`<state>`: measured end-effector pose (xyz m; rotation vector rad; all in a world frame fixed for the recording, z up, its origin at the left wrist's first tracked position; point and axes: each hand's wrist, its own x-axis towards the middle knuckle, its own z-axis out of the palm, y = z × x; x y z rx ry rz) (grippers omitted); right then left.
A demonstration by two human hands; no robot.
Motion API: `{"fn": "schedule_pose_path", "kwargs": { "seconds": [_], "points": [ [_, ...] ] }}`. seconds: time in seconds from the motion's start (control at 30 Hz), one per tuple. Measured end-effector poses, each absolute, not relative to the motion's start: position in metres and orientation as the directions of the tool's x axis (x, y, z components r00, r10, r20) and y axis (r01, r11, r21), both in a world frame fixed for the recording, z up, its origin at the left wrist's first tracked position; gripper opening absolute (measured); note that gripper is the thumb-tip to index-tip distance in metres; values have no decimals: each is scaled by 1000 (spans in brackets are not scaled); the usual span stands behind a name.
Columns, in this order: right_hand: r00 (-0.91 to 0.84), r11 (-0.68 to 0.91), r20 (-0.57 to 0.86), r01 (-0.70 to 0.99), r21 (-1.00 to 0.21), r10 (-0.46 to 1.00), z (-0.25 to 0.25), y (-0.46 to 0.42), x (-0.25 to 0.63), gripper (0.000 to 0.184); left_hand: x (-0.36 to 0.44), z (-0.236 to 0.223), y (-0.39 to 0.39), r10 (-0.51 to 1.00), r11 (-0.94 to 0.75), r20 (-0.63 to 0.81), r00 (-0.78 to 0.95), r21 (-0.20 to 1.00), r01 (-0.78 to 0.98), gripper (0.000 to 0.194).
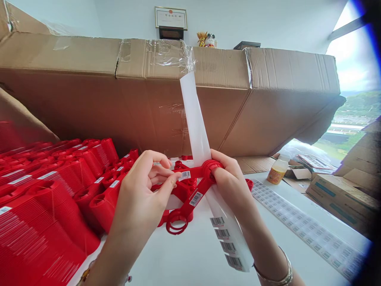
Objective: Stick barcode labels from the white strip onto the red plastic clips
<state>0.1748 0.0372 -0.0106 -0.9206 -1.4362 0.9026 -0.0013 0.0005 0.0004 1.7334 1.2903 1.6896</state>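
Observation:
My left hand (139, 194) is closed, its thumb at the edge of a small white barcode label (184, 175). That label lies against the arm of a red plastic piece. My right hand (230, 178) grips red ring-ended plastic pieces (212, 169) by their stacked rings. From there, one red arm slants down-left with another barcode label (195, 198) on it, ending in open rings (177, 226). A long strip of white backing paper (195, 119) passes upright at my right hand; its lower part carries several barcode labels (228, 247). More red pieces lie behind, partly hidden.
Stacks of labelled red pieces (53, 210) fill the left side. A large cardboard box (154, 103) spans the back. On the right are a label sheet (306, 226) on the white table (190, 262), a bottle with a yellow label (277, 170) and a smaller carton (339, 194).

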Motion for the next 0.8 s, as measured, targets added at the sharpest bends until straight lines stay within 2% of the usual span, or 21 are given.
{"fn": "schedule_pose_path", "kwargs": {
  "seconds": [0.1, 0.2, 0.3, 0.47, 0.53, 0.67, 0.73, 0.8],
  "points": [
    [-39, 433, 431, 71, -899, 901, -11, 35, 172, 12, 0, -3, 3, 780, -485, 603, -166, 750, 450, 18],
    [-26, 474, 475, 121, -872, 880, -14, 33, 167, 13, 3, -6, 5, 715, -460, 679, -164, 634, 621, 17],
    [4, 509, 521, 201, -837, 854, -17, 32, 163, 17, 1, -7, 10, 735, -391, 661, -154, 597, 700, 13],
    [50, 519, 543, 231, -823, 838, -18, 34, 164, 17, -10, -8, 22, 754, -307, 642, -138, 531, 790, 31],
    [78, 518, 538, 187, -835, 839, -16, 34, 164, 18, -10, -10, 25, 789, -339, 606, -100, 566, 751, 36],
    [92, 508, 511, 49, -860, 855, -16, 32, 162, 19, 3, -16, 28, 891, -348, 450, -61, 764, 544, 63],
    [85, 508, 507, 7, -861, 858, -17, 31, 159, 18, 8, -17, 29, 900, -331, 427, -86, 799, 502, 73],
    [82, 520, 518, -5, -854, 852, -19, 32, 157, 18, 10, -18, 30, 875, -346, 465, -133, 795, 499, 75]
  ]
}}
